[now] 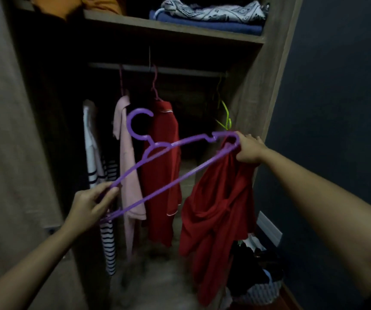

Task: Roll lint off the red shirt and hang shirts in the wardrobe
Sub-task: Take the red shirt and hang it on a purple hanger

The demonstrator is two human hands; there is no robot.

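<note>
So the left grip (pixel 92 204) is pinching the low end of a purple hanger (pixel 180 142), thumb on top and fingers curled underneath. The right grip (pixel 249 151) is clenched on the high end of that hanger and has a bunch of the red shirt (pixel 220 209) in the same grasp. Its fingertips are buried in the fabric, so it's hard to say whether the shirt is actually threaded onto the hanger arm or just held against it. The hanger sits tilted, hook pointing up. The shirt dangles crumpled below the right grip, in front of the open wardrobe (pixel 247 97).

Inside, on the rail (pixel 180 71), hang another red shirt (pixel 162 164), a pink top (pixel 129 186), a striped top (pixel 108 242) and a bare green hanger (pixel 226 115). It's dark in there, and the left part is basically black. The shelf (pixel 169 27) above carries a folded blue cloth (pixel 202 25) under a patterned cloth (pixel 213 11), plus something orange (pixel 68 5) cut off by the top edge. At bottom right is a basket (pixel 258 291) of dark stuff that's too murky to tell apart.
</note>
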